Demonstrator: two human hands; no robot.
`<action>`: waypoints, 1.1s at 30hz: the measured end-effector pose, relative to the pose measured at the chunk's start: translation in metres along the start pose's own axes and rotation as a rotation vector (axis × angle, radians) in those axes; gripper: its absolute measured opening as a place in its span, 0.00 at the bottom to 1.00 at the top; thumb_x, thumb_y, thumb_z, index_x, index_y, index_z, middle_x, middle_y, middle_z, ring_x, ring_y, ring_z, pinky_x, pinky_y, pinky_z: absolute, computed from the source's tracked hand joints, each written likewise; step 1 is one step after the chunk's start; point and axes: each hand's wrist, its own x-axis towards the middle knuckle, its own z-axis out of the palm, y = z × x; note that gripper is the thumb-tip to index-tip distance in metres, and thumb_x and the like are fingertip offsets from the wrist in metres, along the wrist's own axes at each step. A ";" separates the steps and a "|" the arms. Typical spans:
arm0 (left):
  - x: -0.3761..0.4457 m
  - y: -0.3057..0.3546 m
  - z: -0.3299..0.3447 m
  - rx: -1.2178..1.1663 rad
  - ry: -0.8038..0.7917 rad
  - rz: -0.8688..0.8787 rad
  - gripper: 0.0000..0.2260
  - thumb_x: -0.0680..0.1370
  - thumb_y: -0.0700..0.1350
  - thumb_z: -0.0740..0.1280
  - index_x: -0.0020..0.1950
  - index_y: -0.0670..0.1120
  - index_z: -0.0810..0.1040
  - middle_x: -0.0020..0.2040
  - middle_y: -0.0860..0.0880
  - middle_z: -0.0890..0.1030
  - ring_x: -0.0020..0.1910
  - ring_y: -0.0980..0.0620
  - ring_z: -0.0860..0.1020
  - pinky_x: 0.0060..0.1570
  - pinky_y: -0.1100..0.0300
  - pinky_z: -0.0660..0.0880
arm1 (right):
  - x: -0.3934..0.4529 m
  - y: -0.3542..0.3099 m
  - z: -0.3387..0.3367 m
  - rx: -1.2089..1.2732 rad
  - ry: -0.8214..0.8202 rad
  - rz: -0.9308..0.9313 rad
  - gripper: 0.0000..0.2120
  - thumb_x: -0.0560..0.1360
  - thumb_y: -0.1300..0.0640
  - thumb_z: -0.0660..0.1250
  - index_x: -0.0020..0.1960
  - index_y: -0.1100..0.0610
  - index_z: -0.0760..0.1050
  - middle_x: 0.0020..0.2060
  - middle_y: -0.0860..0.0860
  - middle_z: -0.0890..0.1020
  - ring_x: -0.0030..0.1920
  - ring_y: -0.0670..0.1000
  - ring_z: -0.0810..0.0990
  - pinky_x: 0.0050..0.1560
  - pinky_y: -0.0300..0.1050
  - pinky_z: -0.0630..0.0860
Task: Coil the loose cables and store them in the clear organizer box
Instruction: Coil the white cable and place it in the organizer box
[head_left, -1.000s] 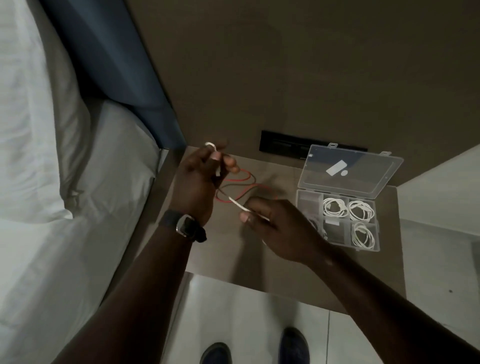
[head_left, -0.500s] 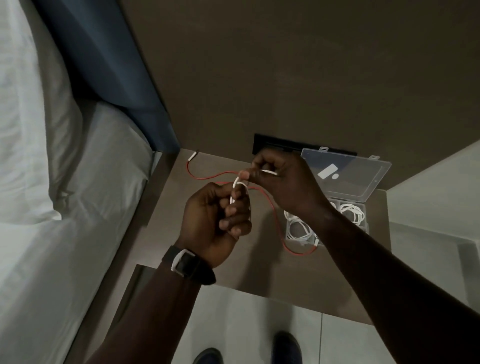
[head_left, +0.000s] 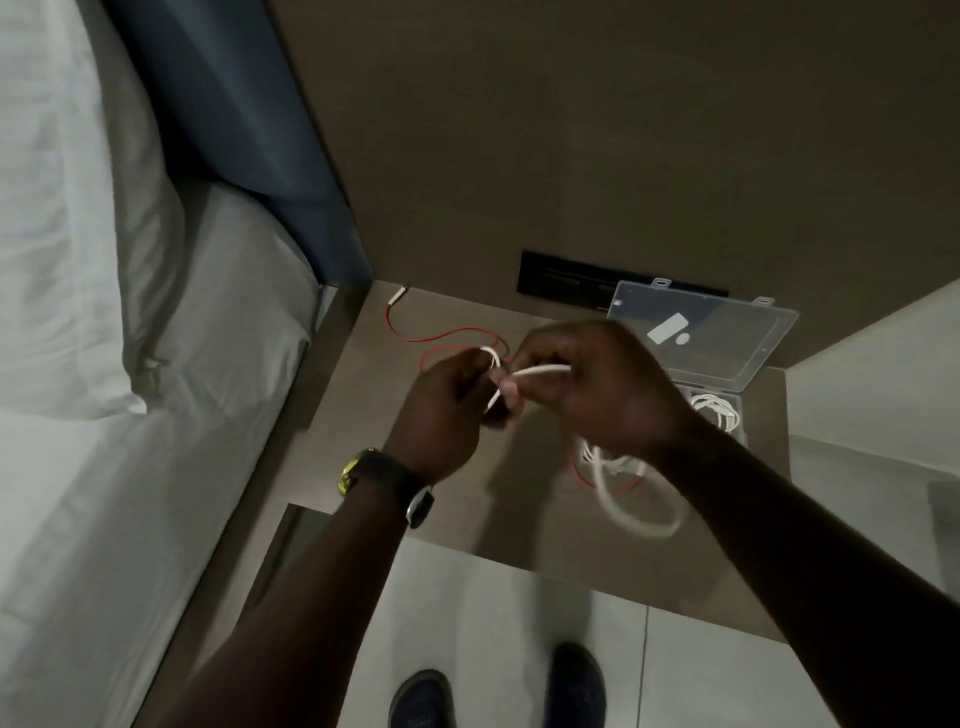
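Note:
Both hands meet above the middle of the brown bedside table (head_left: 363, 415), holding a white cable (head_left: 540, 370). My left hand (head_left: 447, 410), with a watch on its wrist, pinches a small loop of it. My right hand (head_left: 597, 384) grips the strand beside it. The rest of the white cable hangs below my right wrist in a blurred loop (head_left: 639, 514). A thin red cable (head_left: 441, 338) lies loose on the table behind the hands. The clear organizer box (head_left: 737, 410) stands at the right, lid (head_left: 727, 338) open against the wall, with coiled white cables (head_left: 719, 410) inside.
A bed with white sheets (head_left: 130, 415) and a blue headboard (head_left: 249, 130) borders the table's left side. A black socket panel (head_left: 566, 280) sits on the wall behind the box. My two shoes (head_left: 498, 696) stand on the tiled floor below the table's front edge.
My right hand swung from the near middle up to my left hand, then back toward me, wrapping the white cable. A slack loop now hangs below my right wrist.

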 end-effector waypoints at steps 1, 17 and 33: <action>-0.005 -0.001 0.004 -0.029 -0.026 -0.075 0.12 0.81 0.45 0.59 0.46 0.39 0.78 0.37 0.40 0.82 0.34 0.43 0.80 0.34 0.53 0.77 | 0.006 0.003 -0.006 0.006 0.052 0.010 0.04 0.69 0.54 0.76 0.37 0.52 0.81 0.32 0.46 0.83 0.36 0.43 0.82 0.39 0.47 0.78; 0.010 0.042 -0.023 -1.419 -0.127 -0.240 0.11 0.80 0.40 0.53 0.53 0.43 0.76 0.38 0.52 0.76 0.34 0.58 0.74 0.36 0.67 0.73 | -0.044 0.029 0.057 0.317 -0.149 0.249 0.11 0.81 0.55 0.61 0.44 0.53 0.79 0.26 0.49 0.74 0.27 0.46 0.73 0.33 0.43 0.70; -0.020 0.029 0.026 -0.605 -0.199 -0.227 0.19 0.83 0.51 0.54 0.47 0.41 0.78 0.28 0.51 0.67 0.24 0.55 0.59 0.26 0.58 0.53 | -0.010 0.027 -0.007 0.120 0.239 0.127 0.08 0.74 0.50 0.72 0.41 0.53 0.82 0.34 0.49 0.84 0.36 0.49 0.81 0.41 0.53 0.77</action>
